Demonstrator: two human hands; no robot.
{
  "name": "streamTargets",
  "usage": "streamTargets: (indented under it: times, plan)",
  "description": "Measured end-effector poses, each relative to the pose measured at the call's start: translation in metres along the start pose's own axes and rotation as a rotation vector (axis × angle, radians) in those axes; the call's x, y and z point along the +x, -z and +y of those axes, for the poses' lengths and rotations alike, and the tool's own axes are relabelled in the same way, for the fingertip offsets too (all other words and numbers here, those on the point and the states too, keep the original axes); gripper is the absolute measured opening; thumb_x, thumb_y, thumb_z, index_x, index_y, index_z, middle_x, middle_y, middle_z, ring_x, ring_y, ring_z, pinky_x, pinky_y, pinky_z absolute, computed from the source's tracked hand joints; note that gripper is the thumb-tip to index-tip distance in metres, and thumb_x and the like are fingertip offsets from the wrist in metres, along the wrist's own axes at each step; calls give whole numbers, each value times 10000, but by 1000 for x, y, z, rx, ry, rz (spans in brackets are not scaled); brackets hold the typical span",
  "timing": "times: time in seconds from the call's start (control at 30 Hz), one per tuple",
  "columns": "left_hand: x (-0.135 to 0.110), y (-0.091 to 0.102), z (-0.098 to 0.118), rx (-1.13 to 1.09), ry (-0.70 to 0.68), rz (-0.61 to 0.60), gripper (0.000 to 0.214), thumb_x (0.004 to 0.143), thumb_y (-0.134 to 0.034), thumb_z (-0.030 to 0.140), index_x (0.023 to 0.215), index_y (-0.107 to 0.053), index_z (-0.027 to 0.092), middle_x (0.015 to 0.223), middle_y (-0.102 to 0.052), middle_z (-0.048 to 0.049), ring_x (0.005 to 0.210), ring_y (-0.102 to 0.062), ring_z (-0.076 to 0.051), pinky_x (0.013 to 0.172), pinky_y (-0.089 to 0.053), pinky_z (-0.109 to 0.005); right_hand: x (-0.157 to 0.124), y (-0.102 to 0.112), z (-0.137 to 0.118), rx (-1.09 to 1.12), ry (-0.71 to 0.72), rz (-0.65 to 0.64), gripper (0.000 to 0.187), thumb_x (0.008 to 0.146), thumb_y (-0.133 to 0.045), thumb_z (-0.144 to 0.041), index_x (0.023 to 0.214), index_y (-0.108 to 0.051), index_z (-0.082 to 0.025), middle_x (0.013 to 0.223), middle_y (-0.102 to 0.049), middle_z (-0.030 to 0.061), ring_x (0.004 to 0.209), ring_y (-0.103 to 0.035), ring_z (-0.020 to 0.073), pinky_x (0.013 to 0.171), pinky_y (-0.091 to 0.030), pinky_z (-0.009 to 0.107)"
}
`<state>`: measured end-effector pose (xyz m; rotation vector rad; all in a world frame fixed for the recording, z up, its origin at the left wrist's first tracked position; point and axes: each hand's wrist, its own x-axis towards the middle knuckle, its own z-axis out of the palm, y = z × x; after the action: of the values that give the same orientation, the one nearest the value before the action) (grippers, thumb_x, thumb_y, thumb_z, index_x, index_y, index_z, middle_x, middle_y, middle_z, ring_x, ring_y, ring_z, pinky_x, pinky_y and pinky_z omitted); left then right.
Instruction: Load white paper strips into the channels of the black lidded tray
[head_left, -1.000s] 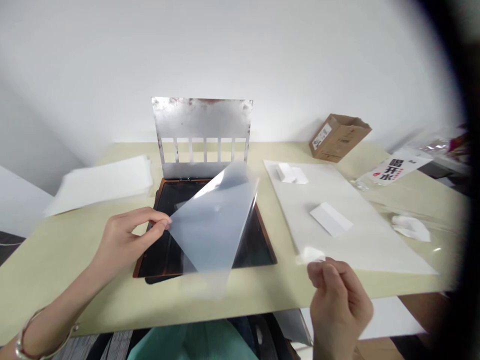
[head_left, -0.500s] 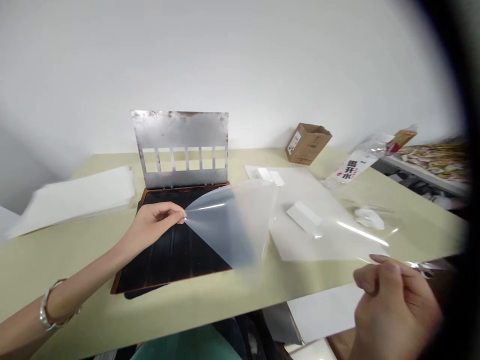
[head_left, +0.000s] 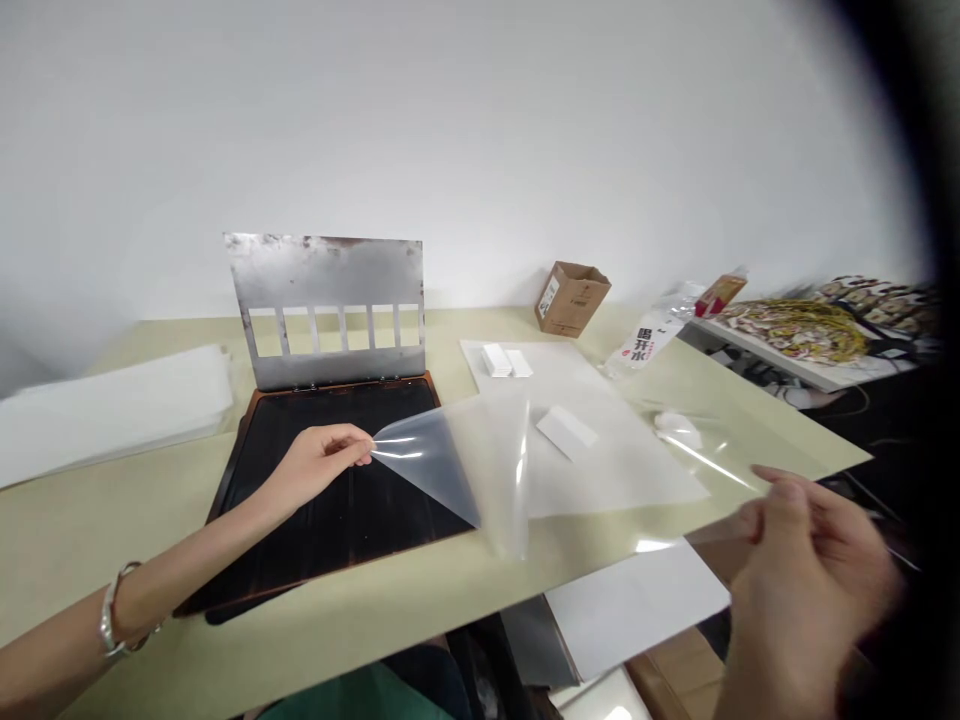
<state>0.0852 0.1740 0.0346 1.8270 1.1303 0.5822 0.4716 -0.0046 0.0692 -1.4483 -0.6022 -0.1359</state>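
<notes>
My left hand [head_left: 330, 450] pinches one corner of a clear plastic sheet [head_left: 427, 455], which fans out and curls to the right from my fingertips. That hand is above the black base [head_left: 315, 520] of a hinged frame. A metal plate [head_left: 337, 270] with a row of rectangular cut-outs stands raised at the back of the base. My right hand [head_left: 810, 580] is closed at the right, partly blurred, with clear film [head_left: 694, 450] running to its fingers. Under the film, a white translucent sheet [head_left: 622, 475] lies on the table with a white card [head_left: 566, 430] on it.
Small stacks of white cards [head_left: 506, 360] sit at the white sheet's back. A pile of white sheets [head_left: 112, 400] lies left. Behind stand a brown paper bag [head_left: 574, 300] and a printed plastic package [head_left: 645, 340]. A shelf with cords [head_left: 802, 330] is right of the table [head_left: 345, 625].
The view has swung right, so the table things sit further left. My right hand has moved right and slightly up relative to the table. My left hand still pinches the corner.
</notes>
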Motion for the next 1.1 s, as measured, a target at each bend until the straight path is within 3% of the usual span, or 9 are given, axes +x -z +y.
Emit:
streamTargets:
  times: [0.3,0.43,0.53,0.67,0.77,0.93,1.1]
  plan:
    - [-57,34,-33,46,149,75,351,909,-531,507,927,-619,168,870,-629,-15,850,-591,-171,803,-452,-332,-52,-67,27,69,-123,-438,297,909,-531,-447,1047,-613,-198,545,-494,-47,540,-447,106,548,-342,245]
    - [-93,49,-45,53,199,87,343,902,-505,547,854,-619,227,818,-616,21,830,-560,-157,765,-392,-259,-87,-86,24,108,-179,-723,315,910,-530,-442,1128,-571,-218,573,-543,-40,552,-481,117,560,-396,247]
    - [-117,58,-50,57,217,91,338,895,-522,539,782,-610,232,799,-599,25,821,-543,-150,763,-374,-234,-109,-94,23,121,-204,-869,333,923,-506,-442,1181,-539,-233,615,-580,-30,576,-515,126,578,-424,254]
    - [-138,66,-39,26,225,86,289,881,-549,531,850,-626,255,880,-624,14,866,-565,-167,773,-405,-229,-123,-94,24,143,-219,-914,328,937,-484,-436,1195,-533,-240,665,-607,-17,626,-554,133,607,-451,256]
    - [-142,63,-24,-69,240,91,285,920,-470,528,981,-595,279,1017,-638,-5,980,-586,-198,872,-449,-275,-125,-86,26,168,-216,-896,317,943,-471,-444,1171,-542,-235,658,-600,-16,629,-557,133,602,-453,252]
    - [-123,45,-7,-568,318,13,240,931,-427,514,1053,-479,314,1337,-541,-14,1199,-540,-260,1048,-428,-455,-125,-73,32,165,-218,-865,290,946,-471,-428,1139,-550,-227,650,-599,-16,592,-534,122,569,-445,239]
    - [-93,43,-1,-457,270,10,438,913,-487,508,1324,-408,377,1459,-411,-10,1280,-469,-264,1074,-404,-428,-124,-65,40,137,-224,-864,302,938,-478,-435,1126,-563,-213,644,-597,-9,567,-523,123,544,-442,243]
